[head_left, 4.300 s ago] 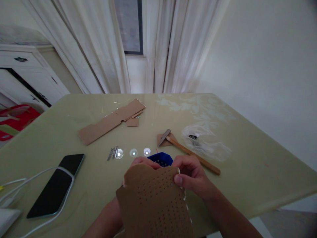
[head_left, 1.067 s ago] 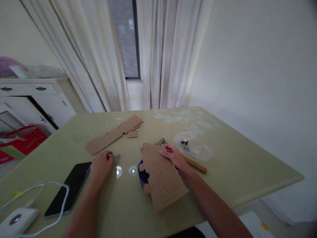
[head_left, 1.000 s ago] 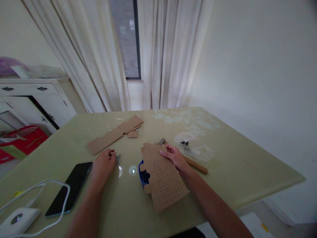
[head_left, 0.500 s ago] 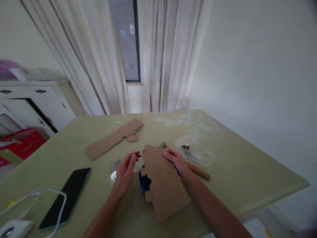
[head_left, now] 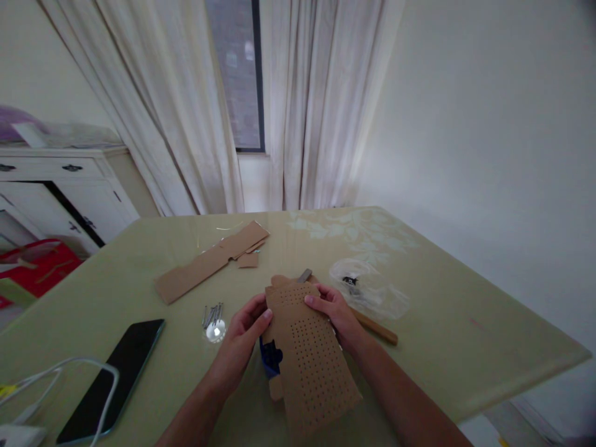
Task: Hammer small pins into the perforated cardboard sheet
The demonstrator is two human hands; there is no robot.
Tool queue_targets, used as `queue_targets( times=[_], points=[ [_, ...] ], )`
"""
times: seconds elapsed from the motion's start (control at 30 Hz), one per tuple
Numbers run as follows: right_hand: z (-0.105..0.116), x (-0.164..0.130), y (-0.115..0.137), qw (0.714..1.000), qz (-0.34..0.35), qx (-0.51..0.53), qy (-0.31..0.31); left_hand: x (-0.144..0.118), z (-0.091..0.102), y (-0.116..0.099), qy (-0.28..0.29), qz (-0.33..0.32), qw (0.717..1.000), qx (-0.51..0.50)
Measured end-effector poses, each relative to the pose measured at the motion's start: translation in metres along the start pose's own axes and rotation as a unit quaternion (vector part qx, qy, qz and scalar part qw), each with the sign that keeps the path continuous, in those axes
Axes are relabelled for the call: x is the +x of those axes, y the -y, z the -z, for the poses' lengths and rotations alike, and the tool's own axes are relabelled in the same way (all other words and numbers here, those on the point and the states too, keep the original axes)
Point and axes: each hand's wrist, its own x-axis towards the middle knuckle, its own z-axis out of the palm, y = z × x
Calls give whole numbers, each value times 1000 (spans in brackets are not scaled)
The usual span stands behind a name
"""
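A brown cardboard sheet full of small punched holes lies over a blue box near the table's front edge. My left hand rests against the sheet's left edge, fingertips touching the cardboard near its top. My right hand presses on the sheet's upper right edge. A small bundle of steel nails lies on the table just left of my left hand.
A wooden-handled hammer lies behind my right hand, beside a clear plastic bag. Long cardboard strips lie farther back. A black phone and white cable sit at the left. A white cabinet stands beyond the table.
My left hand left the nails and moved right to the perforated cardboard's left edge. My right hand stayed on the sheet, which earlier was held up in both hands.
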Motion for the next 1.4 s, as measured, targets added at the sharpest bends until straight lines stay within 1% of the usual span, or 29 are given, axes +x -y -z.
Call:
queue_targets(
  times=[0.2, 0.37, 0.5, 0.6, 0.73, 0.83, 0.97, 1.07, 1.13, 1.23, 1.4],
  points=[
    [-1, -1, 1, 999, 2, -26, -31, 0, -2, -6, -20, 9, 1000, -19],
    [-2, -2, 0, 999, 12, -17, -35, 2, 9, -12, -21, 16, 1000, 11],
    [0, -2, -2, 1000, -6, -19, -24, 4, 17, -18, -22, 27, 999, 26],
    [3, -1, -3, 999, -1, -47, -19, 5, 20, -20, -11, 23, 998, 61],
    [7, 0, -3, 995, 24, -91, -37, 6, 21, -19, 1, 17, 994, 112],
    [8, 1, -4, 993, 24, -109, -44, 7, 20, -19, -6, 8, 990, 138],
    [8, 1, -5, 992, 11, -124, -28, 7, 19, -20, -21, 10, 986, 164],
    [6, 0, -4, 992, 13, -124, -19, 8, 20, -20, -39, 7, 985, 166],
    [5, -1, -3, 991, 19, -133, -17, 9, 21, -19, -40, 7, 986, 161],
    [5, -1, -2, 985, 35, -171, -16, 9, 23, -18, -33, 14, 987, 154],
    [7, 1, -5, 971, 66, -230, -16, 9, 24, -18, -41, 16, 988, 149]
  ],
)
